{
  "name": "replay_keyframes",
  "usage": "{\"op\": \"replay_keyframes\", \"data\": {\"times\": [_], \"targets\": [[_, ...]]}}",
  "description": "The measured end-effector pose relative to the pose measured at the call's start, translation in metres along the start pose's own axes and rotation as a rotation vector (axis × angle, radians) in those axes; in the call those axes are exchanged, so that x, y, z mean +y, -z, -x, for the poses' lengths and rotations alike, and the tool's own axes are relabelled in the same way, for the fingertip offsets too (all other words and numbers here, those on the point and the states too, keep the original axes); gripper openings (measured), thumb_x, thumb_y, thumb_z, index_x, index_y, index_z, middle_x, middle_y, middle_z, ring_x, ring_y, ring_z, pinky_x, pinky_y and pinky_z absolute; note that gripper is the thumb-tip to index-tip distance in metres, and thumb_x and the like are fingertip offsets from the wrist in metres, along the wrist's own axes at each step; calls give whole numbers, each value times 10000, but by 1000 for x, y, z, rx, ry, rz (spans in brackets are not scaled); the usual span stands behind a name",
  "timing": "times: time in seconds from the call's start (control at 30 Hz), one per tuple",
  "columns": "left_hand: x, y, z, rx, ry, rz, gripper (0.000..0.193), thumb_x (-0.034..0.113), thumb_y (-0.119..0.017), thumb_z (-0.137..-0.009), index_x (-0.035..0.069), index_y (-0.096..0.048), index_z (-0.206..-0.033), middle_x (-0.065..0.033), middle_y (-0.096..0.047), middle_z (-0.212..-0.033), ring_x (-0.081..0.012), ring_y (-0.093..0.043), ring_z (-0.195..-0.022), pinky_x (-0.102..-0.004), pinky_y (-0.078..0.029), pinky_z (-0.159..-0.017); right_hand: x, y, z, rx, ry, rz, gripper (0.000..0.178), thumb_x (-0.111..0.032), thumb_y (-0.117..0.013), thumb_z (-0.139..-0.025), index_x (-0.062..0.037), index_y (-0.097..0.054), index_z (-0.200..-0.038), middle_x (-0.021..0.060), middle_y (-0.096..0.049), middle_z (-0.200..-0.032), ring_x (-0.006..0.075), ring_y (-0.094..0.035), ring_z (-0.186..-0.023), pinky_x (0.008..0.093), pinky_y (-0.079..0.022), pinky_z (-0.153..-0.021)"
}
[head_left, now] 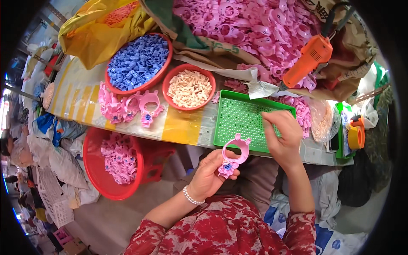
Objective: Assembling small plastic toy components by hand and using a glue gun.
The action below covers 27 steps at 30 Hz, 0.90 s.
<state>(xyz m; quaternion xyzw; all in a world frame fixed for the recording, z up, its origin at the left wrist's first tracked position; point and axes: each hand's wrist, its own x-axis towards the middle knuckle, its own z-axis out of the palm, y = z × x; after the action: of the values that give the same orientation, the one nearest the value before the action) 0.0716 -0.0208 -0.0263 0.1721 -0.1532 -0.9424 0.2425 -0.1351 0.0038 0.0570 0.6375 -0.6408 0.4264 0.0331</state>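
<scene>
My left hand (208,172) is closed round the lower end of a pink plastic ring part (245,155) with two small ears and a blue piece set in its base. It holds the part upright in front of the near edge of a green perforated tray (225,138). Over the tray's right side is my right hand (285,138), its thumb and fingertips pinched together. Whatever is between those fingertips is too small to make out. Dark specks dot the tray floor.
An orange electric screwdriver (308,61) hangs at right, before a sack of pink parts (250,25). Left of the tray stand a bowl of cream pieces (189,89), a bowl of blue pieces (138,61) and several pink rings (148,108). Below is a red basket (91,170).
</scene>
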Motion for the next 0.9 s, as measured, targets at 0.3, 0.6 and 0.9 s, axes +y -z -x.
{"op": "replay_keyframes", "data": {"times": [0.3,0.6,0.9], "targets": [[26,15,19,61,-112,-27,322,278,-442,-959,14,-516,-1127,-141,-607,-1058,-245,-649,-814,-348,-541,-698,11,-105,-82,-164,210,65,129,-15,-593,-763,-17,-621,-888,157,-610,-787,333,-603,-737,388,-479,-637],[27,22,24,54,-149,-5,320,278,-442,-959,11,-520,-1118,-137,-613,-1047,-237,-651,-803,-338,-542,-689,17,-181,-108,-225,269,274,74,-65,-566,-723,-19,-590,-777,170,-575,-714,344,-594,-711,440,-478,-653],[27,22,19,72,-122,14,318,277,-422,-968,22,-527,-1126,-124,-619,-1060,-210,-652,-807,-322,-539,-688,7,-136,-98,-177,85,-54,88,-84,-603,-753,-31,-608,-823,139,-603,-700,295,-599,-625,382,-474,-575]]}}
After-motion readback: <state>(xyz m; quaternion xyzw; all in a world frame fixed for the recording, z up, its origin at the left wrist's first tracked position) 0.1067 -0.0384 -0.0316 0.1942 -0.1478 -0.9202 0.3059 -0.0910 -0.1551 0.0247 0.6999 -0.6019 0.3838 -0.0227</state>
